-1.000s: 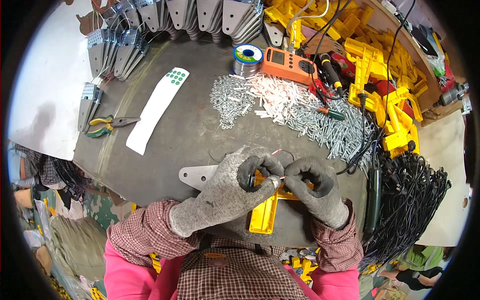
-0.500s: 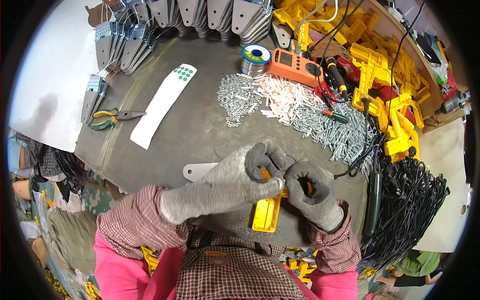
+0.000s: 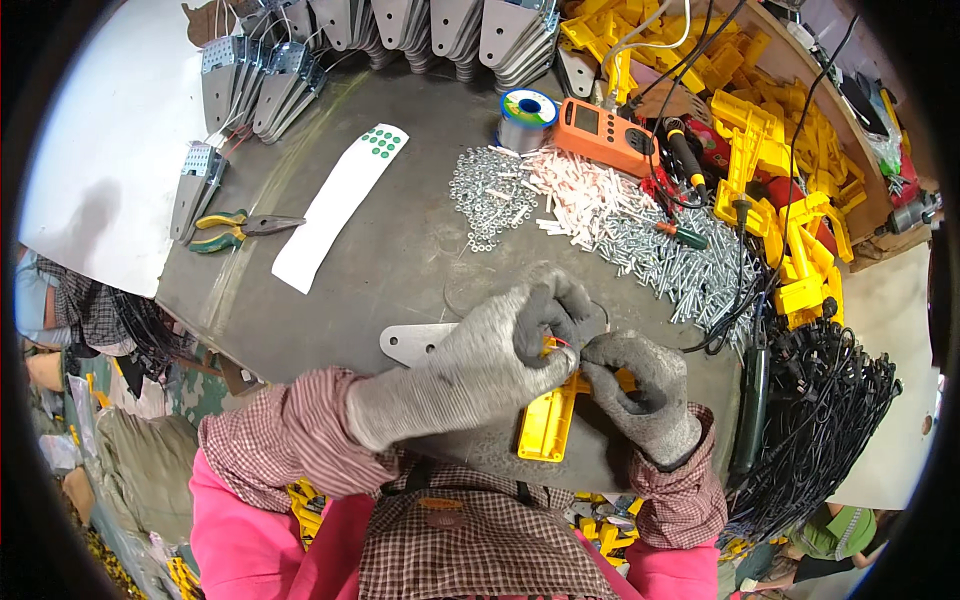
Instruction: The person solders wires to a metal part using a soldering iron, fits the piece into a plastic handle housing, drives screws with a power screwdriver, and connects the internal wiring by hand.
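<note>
Grey work gloves cover both hands, which meet over the near middle of the bench. My left hand (image 3: 535, 335) is closed, thumb and fingers pinched together. A thin reddish strand (image 3: 562, 343) shows by its fingertips, too small to name surely. Close on its right, my right hand (image 3: 645, 385) is also closed, with thumb and forefinger nearly touching the left fingertips. What either pinch holds is hidden. Below and between them lies a yellow plastic housing (image 3: 545, 428), its upper part covered by the gloves. A grey metal plate with holes (image 3: 402, 343) lies partly under my left wrist.
Pliers (image 3: 245, 228) and a white sticker strip (image 3: 335, 215) lie left. Beyond are nuts (image 3: 488, 195), pale sleeves (image 3: 585, 195), screws (image 3: 690, 270), a solder spool (image 3: 527, 122) and an orange meter (image 3: 605, 138). Black cables (image 3: 820, 430) and yellow housings (image 3: 800, 260) crowd the right.
The right hand's thumb and fingers have drawn closer together at the left fingertips. The whole view has shifted slightly, moving the bench items a little rightward.
</note>
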The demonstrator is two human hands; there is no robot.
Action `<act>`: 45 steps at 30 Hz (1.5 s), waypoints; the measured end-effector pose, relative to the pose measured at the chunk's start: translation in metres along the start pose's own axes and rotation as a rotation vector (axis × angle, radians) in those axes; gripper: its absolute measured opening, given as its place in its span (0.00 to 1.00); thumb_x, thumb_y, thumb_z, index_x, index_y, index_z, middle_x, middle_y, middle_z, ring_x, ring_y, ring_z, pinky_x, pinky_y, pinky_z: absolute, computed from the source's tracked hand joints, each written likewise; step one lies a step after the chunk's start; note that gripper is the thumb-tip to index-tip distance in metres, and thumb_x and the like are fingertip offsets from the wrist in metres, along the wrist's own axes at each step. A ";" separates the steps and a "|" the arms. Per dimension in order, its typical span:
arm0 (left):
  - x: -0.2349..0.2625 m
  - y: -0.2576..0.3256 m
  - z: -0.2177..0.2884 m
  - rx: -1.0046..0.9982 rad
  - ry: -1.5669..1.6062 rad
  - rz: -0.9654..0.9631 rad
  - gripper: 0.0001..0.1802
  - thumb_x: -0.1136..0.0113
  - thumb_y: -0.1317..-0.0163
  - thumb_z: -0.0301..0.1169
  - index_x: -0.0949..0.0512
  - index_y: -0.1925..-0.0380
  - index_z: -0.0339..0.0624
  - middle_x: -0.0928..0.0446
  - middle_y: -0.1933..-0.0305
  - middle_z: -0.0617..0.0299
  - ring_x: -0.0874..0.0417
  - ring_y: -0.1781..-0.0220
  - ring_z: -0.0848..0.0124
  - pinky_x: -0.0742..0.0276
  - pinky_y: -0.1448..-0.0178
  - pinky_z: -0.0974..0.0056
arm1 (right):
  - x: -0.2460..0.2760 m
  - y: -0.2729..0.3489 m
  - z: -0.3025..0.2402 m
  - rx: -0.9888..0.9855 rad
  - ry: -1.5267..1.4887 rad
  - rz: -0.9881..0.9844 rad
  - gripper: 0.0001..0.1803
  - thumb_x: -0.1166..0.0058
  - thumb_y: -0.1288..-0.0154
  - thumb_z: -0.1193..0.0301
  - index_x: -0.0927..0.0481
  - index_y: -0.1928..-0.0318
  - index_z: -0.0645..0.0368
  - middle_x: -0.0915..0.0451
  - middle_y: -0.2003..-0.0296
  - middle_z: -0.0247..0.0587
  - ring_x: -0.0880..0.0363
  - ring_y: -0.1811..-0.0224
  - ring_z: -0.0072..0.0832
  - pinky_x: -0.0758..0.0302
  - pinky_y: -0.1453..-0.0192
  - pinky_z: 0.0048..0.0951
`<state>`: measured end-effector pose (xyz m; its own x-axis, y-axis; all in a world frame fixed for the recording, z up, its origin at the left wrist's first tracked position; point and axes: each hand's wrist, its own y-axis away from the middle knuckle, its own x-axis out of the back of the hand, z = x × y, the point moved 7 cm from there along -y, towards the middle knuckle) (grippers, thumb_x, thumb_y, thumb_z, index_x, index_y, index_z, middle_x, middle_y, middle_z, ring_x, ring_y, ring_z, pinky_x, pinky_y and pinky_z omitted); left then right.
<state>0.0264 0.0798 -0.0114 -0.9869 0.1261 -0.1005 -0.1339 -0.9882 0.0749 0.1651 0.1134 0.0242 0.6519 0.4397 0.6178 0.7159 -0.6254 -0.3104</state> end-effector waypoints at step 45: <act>0.077 -0.004 0.018 -0.477 -1.397 -0.410 0.07 0.39 0.41 0.34 0.21 0.64 0.46 0.24 0.56 0.59 0.25 0.49 0.58 0.26 0.45 0.55 | -0.001 -0.006 0.022 -0.180 -0.299 -0.188 0.09 0.41 0.34 0.69 0.21 0.58 0.62 0.20 0.63 0.37 0.25 0.66 0.20 0.29 0.63 0.21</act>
<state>-0.0506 0.0954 -0.0017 -0.2203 0.0978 0.9705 -0.6388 -0.7664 -0.0677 0.1659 0.1308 0.0093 0.5767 0.7089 0.4060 0.7918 -0.6073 -0.0642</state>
